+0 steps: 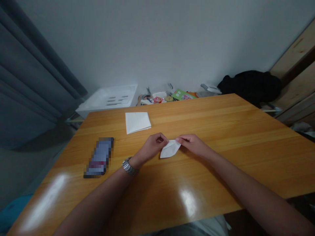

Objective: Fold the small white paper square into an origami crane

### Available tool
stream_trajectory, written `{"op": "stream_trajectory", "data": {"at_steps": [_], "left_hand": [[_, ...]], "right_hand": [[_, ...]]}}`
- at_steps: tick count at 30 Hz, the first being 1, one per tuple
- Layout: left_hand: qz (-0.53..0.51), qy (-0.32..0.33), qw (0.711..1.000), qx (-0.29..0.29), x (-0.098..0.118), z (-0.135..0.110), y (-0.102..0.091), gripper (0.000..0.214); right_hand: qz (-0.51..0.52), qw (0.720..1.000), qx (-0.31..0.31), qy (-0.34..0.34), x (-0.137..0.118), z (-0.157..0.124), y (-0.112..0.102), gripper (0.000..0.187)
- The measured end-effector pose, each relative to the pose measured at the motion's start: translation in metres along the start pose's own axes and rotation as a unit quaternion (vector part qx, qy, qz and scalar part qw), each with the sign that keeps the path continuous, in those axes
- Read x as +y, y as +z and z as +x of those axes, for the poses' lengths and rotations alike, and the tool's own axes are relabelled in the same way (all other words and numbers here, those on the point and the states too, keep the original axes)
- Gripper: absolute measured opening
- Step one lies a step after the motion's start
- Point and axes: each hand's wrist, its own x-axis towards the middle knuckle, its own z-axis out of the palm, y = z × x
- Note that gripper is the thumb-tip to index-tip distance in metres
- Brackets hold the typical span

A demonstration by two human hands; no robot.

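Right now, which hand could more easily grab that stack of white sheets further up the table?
Probably the left hand: the stack of white sheets lies on its side, nearer. The right hand would cross over the folded paper.

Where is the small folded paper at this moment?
Head view, centre: the small folded paper is pinched between left hand and right hand over the wooden table, nearer than the paper stack.

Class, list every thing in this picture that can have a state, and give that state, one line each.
small white paper: folded, pinched by both hands
left hand: closed on the paper
right hand: closed on the paper
white sheet: folded, lying flat on the table, untouched
wristwatch: fastened on the left wrist
black bundle: slumped behind the table
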Motion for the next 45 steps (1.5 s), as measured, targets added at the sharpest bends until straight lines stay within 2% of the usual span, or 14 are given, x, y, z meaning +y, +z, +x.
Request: {"op": "stream_trajectory", "data": {"at_steps": [7, 13, 18, 21, 24, 27, 32, 36, 45], "left_hand": [[0.039, -0.004, 0.999, -0.033, 0.005, -0.004, 0.006, 0.027], [0.015, 0.023, 0.999, -0.029, 0.013, -0.005, 0.009, 0.028], [-0.053, -0.007, 0.997, -0.048, 0.008, -0.007, 0.012, 0.052], [-0.026, 0.017, 0.999, -0.021, 0.003, -0.005, 0.01, 0.038], [0.007, 0.039, 0.999, 0.014, 0.002, -0.002, 0.006, 0.024], [0.037, 0.04, 0.998, 0.035, 0.003, -0.001, 0.002, 0.019], [0.044, 0.038, 0.998, 0.016, 0.001, -0.001, 0.0, 0.023], [0.016, 0.035, 0.999, 0.009, -0.003, 0.0, 0.0, 0.025], [-0.12, 0.006, 0.992, 0.032, -0.011, 0.002, 0.003, 0.024]], "right_hand": [[-0.055, 0.998, -0.007, -0.018, -0.009, -0.003, 0.011, 0.029], [-0.035, 0.999, 0.04, -0.001, 0.0, 0.001, 0.009, 0.029], [0.004, 0.997, 0.081, 0.004, 0.009, 0.005, 0.004, 0.03], [0.032, 0.995, 0.095, 0.008, 0.012, 0.007, 0.001, 0.03], [0.035, 0.996, 0.086, 0.005, 0.012, 0.007, 0.0, 0.029], [0.045, 0.997, 0.065, 0.008, 0.011, 0.006, 0.002, 0.026], [0.088, 0.995, 0.03, 0.02, 0.004, 0.001, 0.009, 0.031], [0.083, 0.996, 0.002, 0.04, 0.001, -0.001, 0.011, 0.031], [0.077, 0.996, -0.001, 0.041, 0.004, 0.001, 0.01, 0.025]]}}
